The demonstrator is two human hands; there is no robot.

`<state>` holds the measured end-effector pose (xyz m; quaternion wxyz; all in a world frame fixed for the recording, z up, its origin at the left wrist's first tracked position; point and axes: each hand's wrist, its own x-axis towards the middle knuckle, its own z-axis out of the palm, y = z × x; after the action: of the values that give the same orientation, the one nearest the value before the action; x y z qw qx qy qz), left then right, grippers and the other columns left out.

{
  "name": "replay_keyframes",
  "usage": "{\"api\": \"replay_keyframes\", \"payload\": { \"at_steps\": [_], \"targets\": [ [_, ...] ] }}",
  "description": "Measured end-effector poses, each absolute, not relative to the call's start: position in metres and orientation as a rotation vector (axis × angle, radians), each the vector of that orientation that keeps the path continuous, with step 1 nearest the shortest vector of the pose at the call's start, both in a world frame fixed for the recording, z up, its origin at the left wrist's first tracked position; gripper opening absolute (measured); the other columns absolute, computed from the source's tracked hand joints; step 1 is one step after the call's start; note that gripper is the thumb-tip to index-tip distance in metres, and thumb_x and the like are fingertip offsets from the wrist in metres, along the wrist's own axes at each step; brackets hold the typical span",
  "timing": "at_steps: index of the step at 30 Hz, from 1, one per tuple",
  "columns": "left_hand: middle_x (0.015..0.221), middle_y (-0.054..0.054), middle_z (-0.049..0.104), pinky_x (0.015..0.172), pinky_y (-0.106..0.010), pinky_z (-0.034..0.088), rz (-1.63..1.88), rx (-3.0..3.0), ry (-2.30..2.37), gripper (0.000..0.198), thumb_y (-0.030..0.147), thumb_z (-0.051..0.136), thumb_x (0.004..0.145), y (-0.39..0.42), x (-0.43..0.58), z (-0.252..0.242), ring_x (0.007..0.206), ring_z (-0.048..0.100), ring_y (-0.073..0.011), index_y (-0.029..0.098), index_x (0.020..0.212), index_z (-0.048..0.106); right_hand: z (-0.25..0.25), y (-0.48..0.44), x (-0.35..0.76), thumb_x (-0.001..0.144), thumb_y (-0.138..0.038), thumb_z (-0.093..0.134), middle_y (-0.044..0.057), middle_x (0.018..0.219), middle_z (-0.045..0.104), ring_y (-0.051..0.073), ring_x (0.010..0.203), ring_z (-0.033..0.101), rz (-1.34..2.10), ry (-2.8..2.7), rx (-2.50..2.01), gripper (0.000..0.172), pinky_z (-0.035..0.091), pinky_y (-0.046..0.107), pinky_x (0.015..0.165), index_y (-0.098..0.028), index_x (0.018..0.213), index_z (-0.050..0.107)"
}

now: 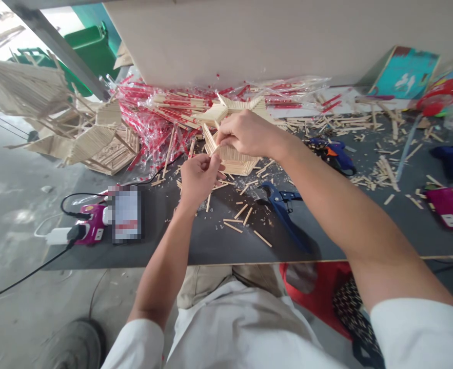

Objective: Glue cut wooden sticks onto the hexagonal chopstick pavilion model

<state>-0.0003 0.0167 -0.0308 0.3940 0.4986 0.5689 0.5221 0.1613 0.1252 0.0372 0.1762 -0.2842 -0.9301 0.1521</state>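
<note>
A small model of glued wooden sticks (234,154) stands on the dark table in front of me, partly covered by my hands. My right hand (245,134) reaches over it from the right, fingers curled into a pinch at its near left corner. Just below, my left hand (200,177) has its thumb and fingers pressed together, its tips almost meeting the right fingertips. Whatever small piece lies between the fingertips is hidden. Another stick piece with pointed corners (243,104) lies right behind. Short cut sticks (240,211) are scattered nearer to me.
Blue cutters (288,215) lie right of my hands, beyond them a blue-orange glue gun (336,154). Red-and-clear wrapped sticks (149,110) pile up at the back. A large stick model (91,141) stands left. A magenta power strip (91,220) and a blurred-out phone (126,212) sit front left.
</note>
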Motion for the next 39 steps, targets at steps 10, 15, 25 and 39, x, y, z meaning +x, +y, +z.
{"api": "replay_keyframes", "payload": {
  "at_steps": [10, 15, 25, 39],
  "targets": [
    [0.073, -0.006, 0.077, 0.047, -0.021, 0.06, 1.312, 1.304, 1.359, 0.038, 0.053, 0.072, 0.094, 0.021, -0.007, -0.034, 0.054, 0.073, -0.0136, 0.019, 0.079, 0.068, 0.035, 0.128, 0.161, 0.098, -0.022, 0.061, 0.006, 0.096, 0.078, 0.022, 0.095, 0.071, 0.415, -2.626, -0.781, 0.023, 0.053, 0.041, 0.091, -0.019, 0.094, 0.083],
    [0.079, -0.009, 0.079, 0.05, -0.022, 0.063, 1.281, 1.35, 1.33, 0.041, 0.057, 0.071, 0.095, 0.022, -0.012, -0.034, 0.057, 0.074, -0.0141, 0.018, 0.081, 0.07, 0.035, 0.128, 0.161, 0.099, -0.024, 0.06, 0.005, 0.096, 0.078, 0.022, 0.094, 0.07, 0.419, -2.622, -0.768, 0.024, 0.053, 0.042, 0.091, -0.02, 0.094, 0.083],
    [0.082, -0.008, 0.079, 0.056, -0.024, 0.066, 1.262, 1.373, 1.304, 0.042, 0.06, 0.075, 0.09, 0.022, -0.014, -0.035, 0.064, 0.077, -0.0156, 0.019, 0.085, 0.071, 0.036, 0.128, 0.161, 0.099, -0.026, 0.064, 0.006, 0.097, 0.078, 0.023, 0.095, 0.071, 0.462, -2.617, -0.798, 0.02, 0.052, 0.043, 0.094, -0.02, 0.095, 0.083],
    [0.083, -0.01, 0.08, 0.055, -0.024, 0.066, 1.306, 1.274, 1.294, 0.039, 0.054, 0.072, 0.094, 0.029, -0.005, -0.043, 0.062, 0.077, -0.0151, 0.018, 0.081, 0.068, 0.035, 0.128, 0.162, 0.099, -0.028, 0.062, 0.007, 0.1, 0.079, 0.024, 0.098, 0.07, 0.462, -2.614, -0.809, 0.023, 0.051, 0.044, 0.096, -0.019, 0.097, 0.083]
  ]
}}
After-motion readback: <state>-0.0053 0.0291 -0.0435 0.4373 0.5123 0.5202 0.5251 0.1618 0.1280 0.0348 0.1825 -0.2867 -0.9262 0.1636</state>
